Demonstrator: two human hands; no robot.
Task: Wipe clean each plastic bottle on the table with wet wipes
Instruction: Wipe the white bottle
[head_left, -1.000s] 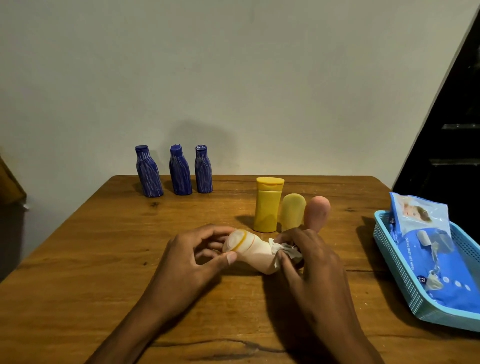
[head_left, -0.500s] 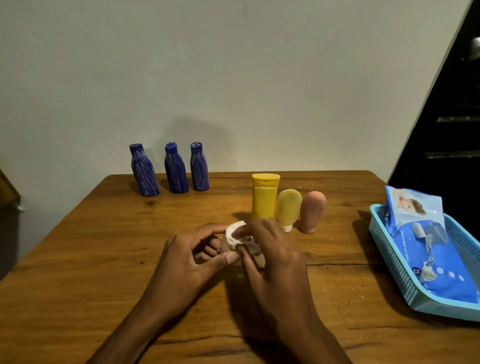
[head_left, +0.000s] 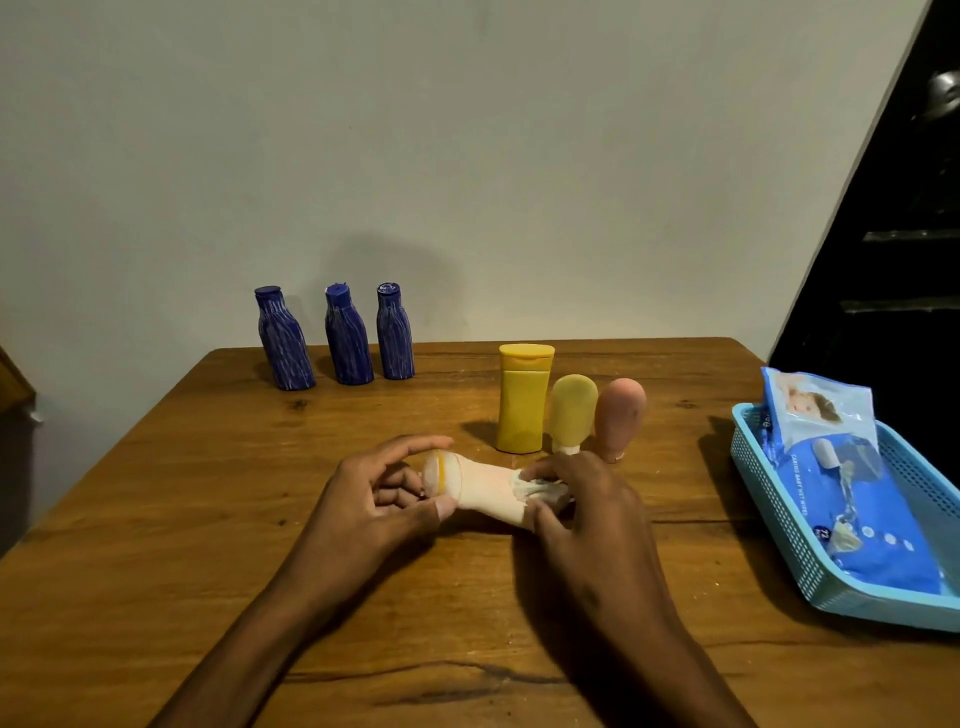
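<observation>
Seven plastic bottles share the broad wooden table (head_left: 156, 519) with a light blue mesh basket (head_left: 779, 525) holding a blue pack of wet wipes (head_left: 872, 519). The cream bottle with a yellow ring (head_left: 483, 486) lies sideways just above the table's middle. The left hand (head_left: 374, 509) pinches its cap end while the right hand (head_left: 582, 514) presses a crumpled white wipe (head_left: 524, 486) around its body; it looks light, smooth and likely slippery when wet, so gripping both ends seems wise.

Your left hand (head_left: 374, 499) curls inward, thumb and forefinger arched apart and pinching what they hold. Your right hand (head_left: 582, 514) lies palm-down, its fingers (head_left: 540, 470) bent forward and its thumb tucked under, gripping. Both forearms reach in from the lower edge, angled toward each other.
</observation>
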